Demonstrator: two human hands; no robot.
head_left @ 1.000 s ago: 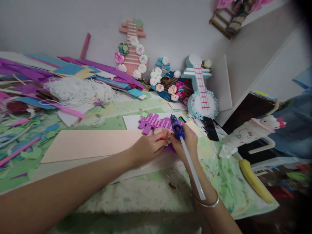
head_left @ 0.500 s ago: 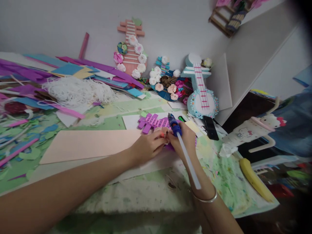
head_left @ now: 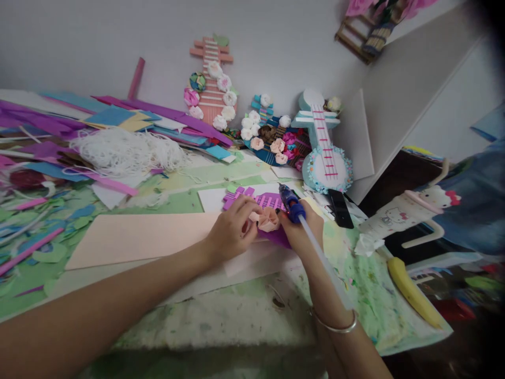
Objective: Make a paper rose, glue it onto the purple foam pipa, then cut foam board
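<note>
A small peach foam rose lies on a purple guitar-shaped foam craft near the table's middle. My left hand is curled, its fingertips pinching the rose from the left. My right hand is wrapped round a blue glue gun, whose nozzle points away from me and whose clear glue stick runs back over my wrist. The two hands almost touch at the rose. A silver bangle circles my right wrist.
A long peach foam sheet lies left of my hands. Piles of coloured foam strips and white string fill the left. Finished guitar crafts with paper flowers lean on the wall. A black phone and a yellow banana-like object lie at the right.
The peach rose has come into plain view between my hands. My left hand shifted slightly left and up, and the glue gun moved a little right.
</note>
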